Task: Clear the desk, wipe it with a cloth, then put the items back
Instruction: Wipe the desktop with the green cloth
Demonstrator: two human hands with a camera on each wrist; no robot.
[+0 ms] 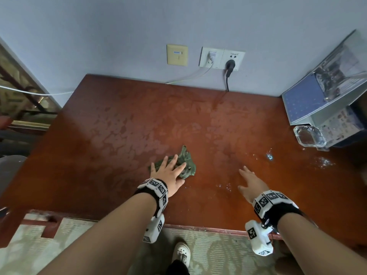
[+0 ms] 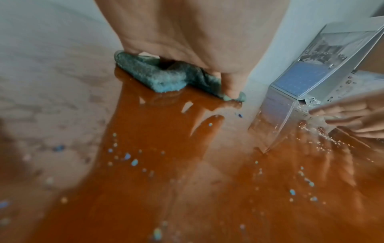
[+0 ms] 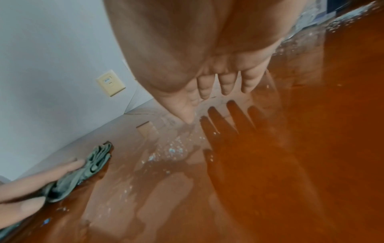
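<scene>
A crumpled green cloth (image 1: 185, 163) lies on the reddish-brown desk (image 1: 119, 126), near the middle front. My left hand (image 1: 168, 171) presses flat on the cloth with fingers spread and straight; the left wrist view shows the cloth (image 2: 158, 77) bunched under the palm. To the right, my right hand (image 1: 250, 183) hovers just above the wet desk with fingers straight and holds nothing; its dark reflection (image 3: 232, 131) shows on the surface. Damp streaks and water droplets (image 1: 224, 186) cover the desk.
At the right back corner stands a blue and white folder (image 1: 321, 96) against the wall, with a clear glass ashtray (image 1: 309, 137) in front of it. Two cables (image 1: 227, 80) run from wall sockets (image 1: 221, 57) down behind the desk. The desk's front edge (image 1: 198, 228) lies near my wrists.
</scene>
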